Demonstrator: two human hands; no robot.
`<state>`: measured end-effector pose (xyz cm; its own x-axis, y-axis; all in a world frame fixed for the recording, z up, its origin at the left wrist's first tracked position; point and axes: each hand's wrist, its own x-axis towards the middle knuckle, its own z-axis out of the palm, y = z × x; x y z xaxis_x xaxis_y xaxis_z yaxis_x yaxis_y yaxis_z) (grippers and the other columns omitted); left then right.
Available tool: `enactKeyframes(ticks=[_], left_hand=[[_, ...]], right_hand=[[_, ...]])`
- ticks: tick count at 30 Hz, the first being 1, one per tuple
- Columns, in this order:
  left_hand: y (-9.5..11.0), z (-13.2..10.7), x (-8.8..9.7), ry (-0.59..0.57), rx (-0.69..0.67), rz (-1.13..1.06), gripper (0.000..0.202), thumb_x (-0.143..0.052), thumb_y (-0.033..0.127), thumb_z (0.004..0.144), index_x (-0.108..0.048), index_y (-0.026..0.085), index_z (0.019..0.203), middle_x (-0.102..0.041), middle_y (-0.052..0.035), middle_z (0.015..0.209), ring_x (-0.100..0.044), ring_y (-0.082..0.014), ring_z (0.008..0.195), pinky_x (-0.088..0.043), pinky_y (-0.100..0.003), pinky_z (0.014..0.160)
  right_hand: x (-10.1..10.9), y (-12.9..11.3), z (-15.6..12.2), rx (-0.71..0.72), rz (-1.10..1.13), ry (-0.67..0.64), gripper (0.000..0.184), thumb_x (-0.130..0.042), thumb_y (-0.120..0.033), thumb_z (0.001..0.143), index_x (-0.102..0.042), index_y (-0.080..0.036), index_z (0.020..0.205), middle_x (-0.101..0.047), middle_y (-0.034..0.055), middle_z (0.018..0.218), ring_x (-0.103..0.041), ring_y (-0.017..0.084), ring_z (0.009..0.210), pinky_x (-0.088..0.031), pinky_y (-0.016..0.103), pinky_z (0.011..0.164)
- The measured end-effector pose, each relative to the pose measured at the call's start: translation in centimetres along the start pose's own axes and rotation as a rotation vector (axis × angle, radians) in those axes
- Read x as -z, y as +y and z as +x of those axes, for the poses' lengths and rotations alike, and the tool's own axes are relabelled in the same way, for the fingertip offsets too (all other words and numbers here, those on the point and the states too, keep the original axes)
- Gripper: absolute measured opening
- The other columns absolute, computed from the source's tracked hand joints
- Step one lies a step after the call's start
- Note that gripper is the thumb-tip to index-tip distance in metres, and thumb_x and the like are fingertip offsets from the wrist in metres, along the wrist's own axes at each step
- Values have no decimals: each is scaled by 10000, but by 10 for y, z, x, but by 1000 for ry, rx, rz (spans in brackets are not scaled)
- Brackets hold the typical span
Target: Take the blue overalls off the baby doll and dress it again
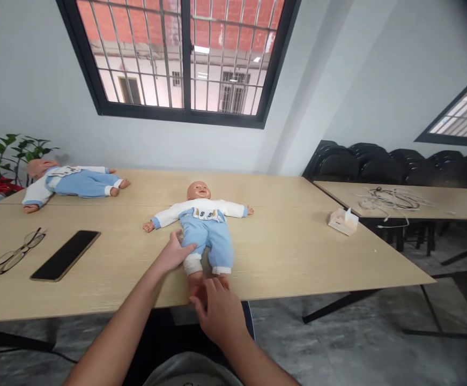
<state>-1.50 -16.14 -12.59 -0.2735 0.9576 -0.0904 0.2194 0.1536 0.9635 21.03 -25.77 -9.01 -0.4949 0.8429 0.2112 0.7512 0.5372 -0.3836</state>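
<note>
A baby doll [207, 236] in a white top and light blue overalls lies on its back on the table, its head toward the window and its arms spread. My left hand [173, 252] grips the doll's leg on the left side, thumb over the trouser cloth and fingers along its outer side. Down at the table's front edge, my right hand [219, 308] has its fingers curled at the doll's feet, with the thumb against the left-hand foot. That hand partly covers both feet.
Another doll [82, 181] in matching clothes lies at the back left, near a potted plant [10, 155]. Glasses [16, 252] and a black phone [66, 255] rest on the left of the wooden table [281, 241]. A tissue box [343, 221] stands right; cables [398, 199] cover part of another table.
</note>
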Motion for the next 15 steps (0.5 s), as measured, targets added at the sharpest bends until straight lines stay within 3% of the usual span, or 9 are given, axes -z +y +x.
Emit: enactKeyframes(ticks=[2, 4, 6, 8, 11, 13, 15], left_hand=[[0, 1, 15, 9, 16, 39, 865, -816, 496, 782, -367, 150, 1435, -623, -216, 1364, -648, -321, 1234, -528, -425, 1009], [7, -3, 29, 90, -36, 174, 746, -796, 470, 796, -438, 150, 1367, -637, -204, 1329, -639, -340, 1227, -516, -448, 1006], [18, -19, 32, 253, -184, 403, 604, -741, 453, 844, -496, 158, 1312, -628, -199, 1321, -595, -372, 1256, -475, -497, 1031], [30, -45, 22, 374, -401, 623, 416, -645, 437, 920, -559, 179, 1235, -639, -175, 1272, -576, -381, 1236, -439, -531, 1034], [38, -90, -8, 162, -630, 774, 254, -653, 438, 925, -611, 231, 1065, -685, -83, 1058, -631, -317, 1027, -473, -479, 924], [34, -113, -28, 50, -675, 837, 330, -758, 392, 849, -611, 240, 1103, -683, -62, 1064, -626, -313, 1022, -479, -468, 896], [25, -125, -41, 26, -686, 862, 405, -811, 292, 797, -609, 243, 1145, -682, -55, 1101, -629, -303, 1035, -484, -460, 903]], right_hand=[[6, 15, 4, 7, 135, 99, 184, -507, -379, 1011, -600, -221, 990, -692, 65, 933, -656, 243, 856, -469, 341, 721], [8, 36, 17, -41, 266, 231, 221, -449, -363, 1021, -612, -222, 974, -680, 75, 937, -632, 245, 901, -478, 371, 815], [4, 59, 40, -116, 421, 333, 232, -469, -386, 994, -627, -216, 996, -672, 105, 1027, -608, 271, 1024, -463, 433, 955], [-5, 79, 71, -263, 727, 319, 251, -536, -404, 935, -632, -215, 1069, -668, 119, 1135, -607, 272, 1093, -458, 451, 1026], [-16, 92, 117, -485, 1276, 186, 275, -570, -394, 892, -633, -225, 1100, -706, 111, 1135, -641, 262, 1125, -504, 429, 1012], [-19, 92, 140, -501, 1406, 108, 275, -598, -363, 867, -652, -227, 1100, -737, 101, 1093, -666, 265, 1101, -532, 425, 973], [-19, 89, 152, -471, 1421, 29, 268, -614, -337, 849, -677, -218, 1080, -759, 91, 1042, -686, 268, 1047, -551, 423, 926]])
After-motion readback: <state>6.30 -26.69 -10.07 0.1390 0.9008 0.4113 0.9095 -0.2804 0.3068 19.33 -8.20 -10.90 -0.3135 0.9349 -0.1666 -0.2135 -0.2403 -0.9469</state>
